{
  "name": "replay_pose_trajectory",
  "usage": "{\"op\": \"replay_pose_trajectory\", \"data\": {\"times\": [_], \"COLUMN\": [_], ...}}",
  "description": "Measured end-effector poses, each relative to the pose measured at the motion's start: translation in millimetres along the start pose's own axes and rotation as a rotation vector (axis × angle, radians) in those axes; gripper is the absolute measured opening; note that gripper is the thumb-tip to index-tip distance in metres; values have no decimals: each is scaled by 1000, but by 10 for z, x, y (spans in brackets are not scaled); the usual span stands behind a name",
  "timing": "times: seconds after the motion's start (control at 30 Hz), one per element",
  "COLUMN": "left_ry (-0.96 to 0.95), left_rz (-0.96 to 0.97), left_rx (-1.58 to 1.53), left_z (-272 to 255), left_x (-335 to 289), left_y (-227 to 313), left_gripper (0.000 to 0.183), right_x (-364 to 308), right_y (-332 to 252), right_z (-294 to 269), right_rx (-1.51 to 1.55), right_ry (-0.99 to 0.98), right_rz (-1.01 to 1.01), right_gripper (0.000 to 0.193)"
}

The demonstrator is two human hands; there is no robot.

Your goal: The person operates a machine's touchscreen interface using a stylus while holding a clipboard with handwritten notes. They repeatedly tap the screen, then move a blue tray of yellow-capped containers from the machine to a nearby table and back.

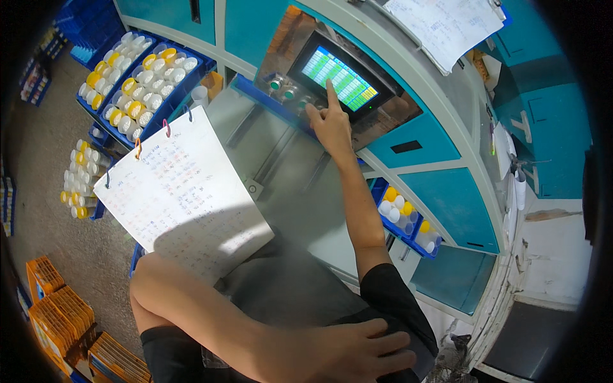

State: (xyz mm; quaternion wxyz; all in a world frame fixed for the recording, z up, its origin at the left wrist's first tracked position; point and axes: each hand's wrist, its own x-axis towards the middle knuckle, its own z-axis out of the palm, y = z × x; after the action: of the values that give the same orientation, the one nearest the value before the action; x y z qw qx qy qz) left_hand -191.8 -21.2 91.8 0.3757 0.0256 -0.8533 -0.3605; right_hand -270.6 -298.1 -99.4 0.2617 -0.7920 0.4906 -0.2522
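My right hand reaches up to a touch screen in a dark frame on the teal machine. Its index finger is stretched out against the lit green, yellow and blue table, the thumb stands apart, and it holds nothing. My left forearm crosses low in front of me. My left hand lies spread on black cloth by my right sleeve. A stack of handwritten sheets, bound by coloured rings, leans by my left arm, partly shaded. Green-ringed buttons sit left of the screen.
Blue crates of white and yellow cups stand at the upper left, with more cups below. Orange racks stand on the floor lower left. Another cup crate sits right of my forearm. Papers on a clipboard lie on top.
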Motion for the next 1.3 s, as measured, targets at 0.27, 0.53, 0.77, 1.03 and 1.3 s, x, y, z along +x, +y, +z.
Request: {"op": "replay_pose_trajectory", "data": {"times": [0.27,0.53,0.77,1.03,1.3], "left_ry": [49,-36,100,-16,56], "left_rz": [-12,-181,-68,-19,1], "left_rx": [212,-146,-228,-222,-241], "left_z": [65,141,15,-77,-61], "left_x": [148,46,-65,-95,-150], "left_y": [56,-41,-115,-84,-91], "left_gripper": [25,27,30,34,39], "right_x": [82,174,141,-72,-272], "right_y": [-73,-64,-154,-164,-45], "right_z": [53,142,139,20,-90], "right_rx": [-37,-28,-26,-6,-41], "right_ry": [-36,-13,-53,-75,-11], "right_rz": [18,-58,0,111,192], "right_gripper": [85,87,87,94,95]}}
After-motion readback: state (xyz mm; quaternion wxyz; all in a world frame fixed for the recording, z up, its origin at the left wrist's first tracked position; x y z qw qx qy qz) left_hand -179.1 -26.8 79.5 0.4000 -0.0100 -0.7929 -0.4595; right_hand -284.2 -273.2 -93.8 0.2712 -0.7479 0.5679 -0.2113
